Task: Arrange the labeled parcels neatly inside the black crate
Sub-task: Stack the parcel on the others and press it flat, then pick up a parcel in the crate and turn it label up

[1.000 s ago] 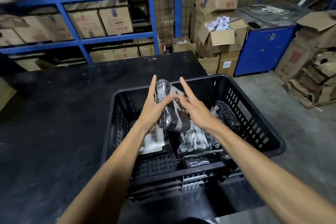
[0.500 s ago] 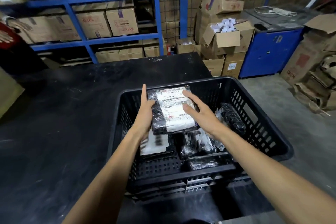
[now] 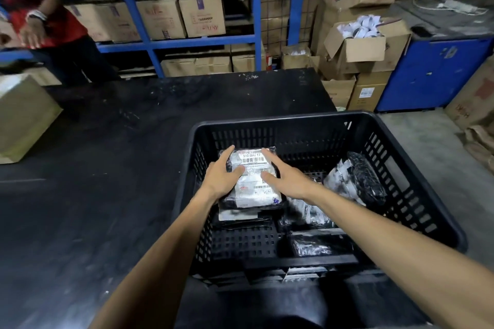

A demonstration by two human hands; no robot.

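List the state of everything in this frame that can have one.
black crate, open-topped, partly filled.
labelled parcel, label up, lying on another parcel in the crate.
left hand, straight fingers along the labelled parcel's left edge, thumb on top.
right hand, straight fingers resting on the label.
loose parcels, lying at the crate's right side.
cardboard box, flaps open, white rolls inside.

Both arms (image 3: 165, 248) reach forward, side by side. The left hand (image 3: 223, 177) and right hand (image 3: 288, 179) lie flat, fingers straight and spread.
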